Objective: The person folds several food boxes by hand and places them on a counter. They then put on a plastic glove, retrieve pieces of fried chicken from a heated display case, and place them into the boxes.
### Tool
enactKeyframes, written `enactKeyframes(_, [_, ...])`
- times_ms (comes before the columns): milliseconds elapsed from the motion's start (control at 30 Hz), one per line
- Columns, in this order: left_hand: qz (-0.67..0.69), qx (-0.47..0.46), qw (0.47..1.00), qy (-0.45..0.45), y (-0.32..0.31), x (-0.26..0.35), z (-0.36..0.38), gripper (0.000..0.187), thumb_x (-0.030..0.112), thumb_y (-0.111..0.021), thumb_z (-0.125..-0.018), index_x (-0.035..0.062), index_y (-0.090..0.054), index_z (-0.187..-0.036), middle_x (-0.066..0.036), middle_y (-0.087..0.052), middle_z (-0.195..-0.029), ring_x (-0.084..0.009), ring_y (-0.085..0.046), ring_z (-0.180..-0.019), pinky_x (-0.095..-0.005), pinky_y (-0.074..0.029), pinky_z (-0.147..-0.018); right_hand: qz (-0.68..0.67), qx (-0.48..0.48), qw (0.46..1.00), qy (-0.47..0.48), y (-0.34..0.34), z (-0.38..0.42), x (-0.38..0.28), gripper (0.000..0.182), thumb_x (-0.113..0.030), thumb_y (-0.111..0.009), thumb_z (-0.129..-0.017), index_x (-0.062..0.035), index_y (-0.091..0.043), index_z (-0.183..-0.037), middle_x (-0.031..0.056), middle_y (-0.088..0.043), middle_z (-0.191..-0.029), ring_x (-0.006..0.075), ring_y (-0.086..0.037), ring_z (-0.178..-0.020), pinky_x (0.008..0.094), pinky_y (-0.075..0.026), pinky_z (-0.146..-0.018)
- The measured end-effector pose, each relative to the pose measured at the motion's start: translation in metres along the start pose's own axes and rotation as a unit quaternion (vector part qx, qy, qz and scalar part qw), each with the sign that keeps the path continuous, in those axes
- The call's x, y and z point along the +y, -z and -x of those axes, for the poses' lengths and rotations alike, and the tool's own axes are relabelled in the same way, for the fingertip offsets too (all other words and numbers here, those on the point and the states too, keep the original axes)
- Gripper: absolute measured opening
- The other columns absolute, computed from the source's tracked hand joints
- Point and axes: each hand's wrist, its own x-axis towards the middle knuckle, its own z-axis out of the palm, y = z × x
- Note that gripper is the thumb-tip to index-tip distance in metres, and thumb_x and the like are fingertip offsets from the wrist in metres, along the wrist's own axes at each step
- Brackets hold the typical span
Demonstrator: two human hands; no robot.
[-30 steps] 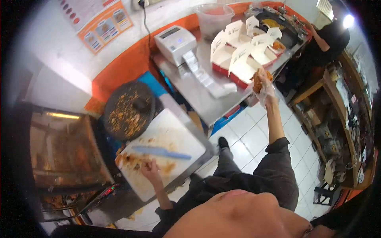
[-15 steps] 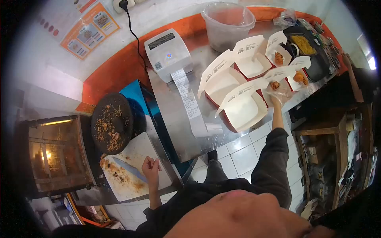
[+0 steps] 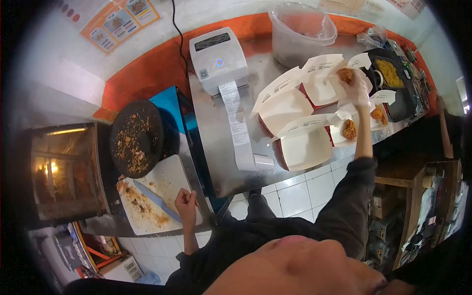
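My right hand (image 3: 355, 88), in a clear plastic glove, holds a piece of fried chicken (image 3: 345, 74) over the upper boxes. Below it, another chicken piece (image 3: 349, 130) lies in an open box, and a third (image 3: 379, 116) sits in the box to its right. Three larger open white boxes with red outsides, one at the front (image 3: 306, 150), stand to the left with nothing visible inside. My left hand (image 3: 186, 200) is bare, its fingers curled together, above the edge of a stained white cutting board (image 3: 147, 216) with a knife (image 3: 157, 200) on it.
A label printer (image 3: 219, 59) with a long paper strip (image 3: 238, 125) stands on the metal counter (image 3: 211, 147). Behind are a clear bucket (image 3: 301, 37) and a black tray with yellow food (image 3: 389, 73). A round dark board with crumbs (image 3: 136, 139) lies left, beside a lit glass cabinet (image 3: 66, 172).
My right hand has moved up and away from the front small box, now with a chicken piece in it. A chicken piece is visible in that front box. The view has shifted slightly.
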Motion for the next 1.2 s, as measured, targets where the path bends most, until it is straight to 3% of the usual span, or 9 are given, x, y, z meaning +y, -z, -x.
enactKeyframes(133, [-0.018, 0.04, 0.999, 0.001, 0.015, 0.002, 0.013, 0.029, 0.003, -0.059, -0.086, 0.0093, -0.036, -0.068, 0.003, -0.032, -0.062, -0.0049, -0.04, -0.049, -0.02, -0.036, -0.045, 0.093, -0.352, 0.931, -0.032, -0.004, -0.038, -0.032, 0.04, -0.029, -0.071, -0.063, -0.0063, -0.063, -0.095, 0.0167, -0.065, -0.094, 0.0309, -0.062, -0.09, 0.039, -0.048, -0.081])
enactKeyframes(233, [0.013, 0.074, 0.996, 0.044, 0.035, -0.007, 0.029, 0.028, 0.002, -0.057, -0.086, 0.0086, -0.037, -0.069, 0.003, -0.032, -0.062, -0.0049, -0.04, -0.049, -0.0201, -0.037, -0.046, 0.25, -0.327, 0.893, 0.182, -0.116, -0.065, 0.087, 0.027, -0.023, -0.069, -0.064, -0.0075, -0.066, -0.086, 0.015, -0.066, -0.085, 0.0295, -0.062, -0.087, 0.0375, -0.049, -0.078])
enactKeyframes(400, [0.021, 0.167, 0.982, 0.087, 0.066, -0.016, 0.052, 0.025, 0.0, -0.056, -0.086, 0.0088, -0.038, -0.071, 0.004, -0.033, -0.062, -0.0037, -0.038, -0.05, -0.0197, -0.036, -0.047, 0.356, -0.215, 0.879, 0.231, -0.132, -0.075, 0.115, 0.022, -0.018, -0.058, -0.076, -0.008, -0.068, -0.093, 0.014, -0.065, -0.1, 0.0283, -0.06, -0.096, 0.0356, -0.047, -0.085])
enactKeyframes(533, [0.107, 0.106, 0.987, 0.061, 0.095, -0.076, 0.062, 0.024, 0.001, -0.057, -0.085, 0.0088, -0.039, -0.071, 0.006, -0.035, -0.061, -0.0027, -0.038, -0.052, -0.0202, -0.036, -0.046, 0.027, 0.127, 0.931, 0.341, -0.042, -0.035, -0.026, 0.031, -0.027, -0.056, -0.085, -0.0073, -0.059, -0.108, 0.0132, -0.06, -0.103, 0.0297, -0.059, -0.09, 0.0404, -0.047, -0.08])
enactKeyframes(667, [0.107, 0.098, 0.989, 0.038, 0.122, -0.076, 0.081, 0.018, 0.005, -0.056, -0.085, 0.006, -0.045, -0.071, 0.004, -0.041, -0.061, -0.004, -0.044, -0.054, -0.0215, -0.037, -0.047, -0.021, -0.062, 0.965, 0.255, 0.006, 0.057, -0.238, 0.033, -0.017, -0.057, -0.086, -0.0048, -0.052, -0.117, 0.0135, -0.059, -0.114, 0.0277, -0.06, -0.097, 0.0347, -0.047, -0.084])
enactKeyframes(867, [0.026, 0.185, 0.979, -0.084, 0.207, -0.131, 0.148, 0.023, 0.008, -0.059, -0.085, 0.0029, -0.042, -0.069, 0.001, -0.04, -0.062, -0.0061, -0.042, -0.056, -0.0258, -0.037, -0.051, -0.379, -0.311, 0.748, 0.447, -0.01, 0.266, -0.5, 0.03, -0.003, -0.065, -0.078, -0.0037, -0.059, -0.107, 0.0109, -0.065, -0.103, 0.0232, -0.064, -0.09, 0.0314, -0.049, -0.079])
enactKeyframes(1033, [0.148, 0.381, 0.912, 0.041, 0.319, -0.19, 0.236, 0.022, 0.0, -0.056, -0.084, 0.0025, -0.043, -0.067, 0.001, -0.04, -0.057, -0.0059, -0.042, -0.054, -0.0211, -0.04, -0.05, -0.363, -0.293, 0.646, 0.604, -0.054, 0.398, -0.656, 0.026, -0.005, -0.065, -0.08, -0.0012, -0.058, -0.105, 0.0139, -0.063, -0.101, 0.0256, -0.061, -0.091, 0.0323, -0.048, -0.078])
enactKeyframes(1133, [-0.058, 0.528, 0.847, 0.007, 0.388, -0.201, 0.295, 0.03, -0.003, -0.055, -0.084, 0.0078, -0.037, -0.063, 0.002, -0.035, -0.06, -0.0051, -0.039, -0.05, -0.0211, -0.036, -0.047, -0.328, -0.239, 0.627, 0.665, -0.077, 0.449, -0.723, 0.028, -0.011, -0.063, -0.083, -0.0012, -0.056, -0.108, 0.0152, -0.06, -0.104, 0.0289, -0.058, -0.095, 0.0346, -0.046, -0.082])
enactKeyframes(1200, [0.192, 0.598, 0.777, -0.034, 0.421, -0.227, 0.333, 0.031, -0.002, -0.056, -0.084, 0.0107, -0.036, -0.065, 0.004, -0.034, -0.06, -0.0043, -0.037, -0.049, -0.02, -0.032, -0.045, -0.31, -0.275, 0.64, 0.647, -0.102, 0.482, -0.741, 0.036, -0.023, -0.062, -0.084, -0.0014, -0.054, -0.112, 0.0157, -0.059, -0.104, 0.0305, -0.056, -0.098, 0.0376, -0.044, -0.086])
